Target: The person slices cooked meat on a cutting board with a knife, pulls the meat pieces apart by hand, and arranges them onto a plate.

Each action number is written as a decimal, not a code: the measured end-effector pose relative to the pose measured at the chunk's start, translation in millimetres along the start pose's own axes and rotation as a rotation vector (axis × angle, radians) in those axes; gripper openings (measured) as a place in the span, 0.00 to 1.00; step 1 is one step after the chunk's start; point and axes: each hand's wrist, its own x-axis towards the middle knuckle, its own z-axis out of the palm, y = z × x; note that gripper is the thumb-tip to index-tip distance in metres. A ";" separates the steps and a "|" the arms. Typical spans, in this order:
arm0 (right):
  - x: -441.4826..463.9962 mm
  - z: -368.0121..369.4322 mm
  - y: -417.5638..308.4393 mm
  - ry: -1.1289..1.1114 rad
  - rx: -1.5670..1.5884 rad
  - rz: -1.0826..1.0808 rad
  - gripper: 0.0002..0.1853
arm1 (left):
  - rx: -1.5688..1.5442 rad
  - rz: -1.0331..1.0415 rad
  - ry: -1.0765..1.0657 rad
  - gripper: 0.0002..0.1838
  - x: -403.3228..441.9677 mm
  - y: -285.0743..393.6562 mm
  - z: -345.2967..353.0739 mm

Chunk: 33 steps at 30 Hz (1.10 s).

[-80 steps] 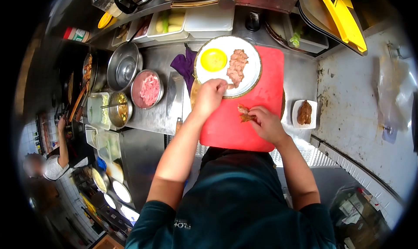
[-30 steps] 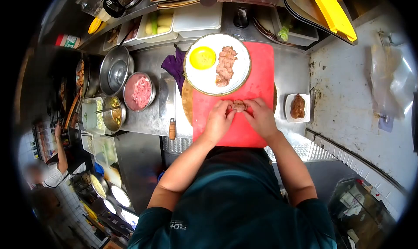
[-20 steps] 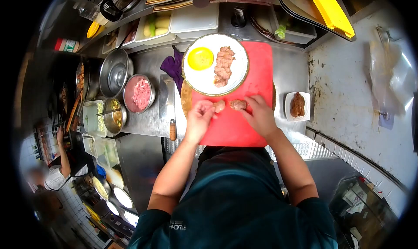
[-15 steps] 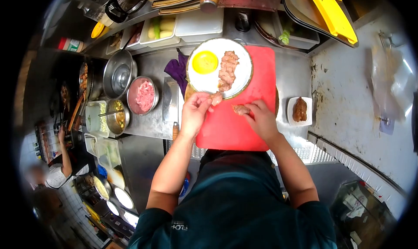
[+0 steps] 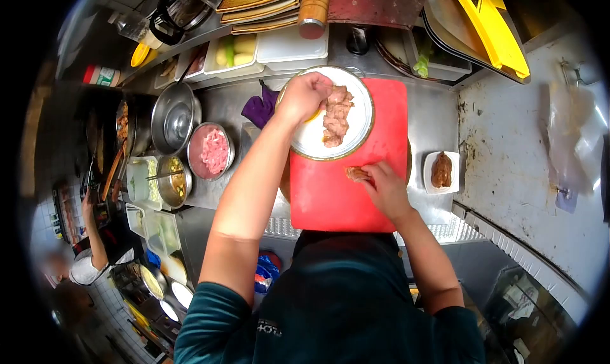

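Note:
A round white plate lies partly on a red cutting board. Down its middle runs a row of cooked meat pieces. My left hand reaches over the plate, its fingers closed at the top end of that row; they largely hide what they pinch. Beneath this hand, a yellow round item on the plate shows only as a sliver. Above the board, my right hand has its fingers closed round a piece of meat.
A metal bowl of raw meat stands left of the board, beside a larger metal bowl. A purple cloth touches the plate's left side. To the right sits a small white dish of dark meat. A co-worker's arm shows far left.
My left hand has moved up from the plate's lower edge, with its meat piece, to the top of the meat row, covering the yellow item. My right hand stays over the board with its meat.

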 end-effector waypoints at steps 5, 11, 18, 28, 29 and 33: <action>-1.3 -3.6 1.3 -0.002 -0.032 -0.034 0.09 | 0.098 -0.020 -0.077 0.06 38.9 4.2 5.2; -3.8 -12.6 0.3 -0.012 0.044 -0.026 0.09 | 0.137 -0.011 -0.086 0.05 56.9 -2.9 8.7; 4.3 -19.7 -1.6 -0.039 0.000 -0.048 0.09 | 0.389 0.088 -0.019 0.05 61.5 -11.1 7.5; 10.5 -20.1 -3.0 -0.013 0.053 -0.069 0.09 | 0.548 0.078 0.017 0.06 61.0 -3.4 9.1; 10.8 -21.4 -3.8 -0.027 0.062 -0.065 0.10 | 0.572 0.072 0.023 0.07 58.3 0.6 9.5; 22.1 -33.2 -19.0 -0.054 0.198 0.011 0.09 | 0.595 0.075 0.052 0.08 61.5 -0.4 11.0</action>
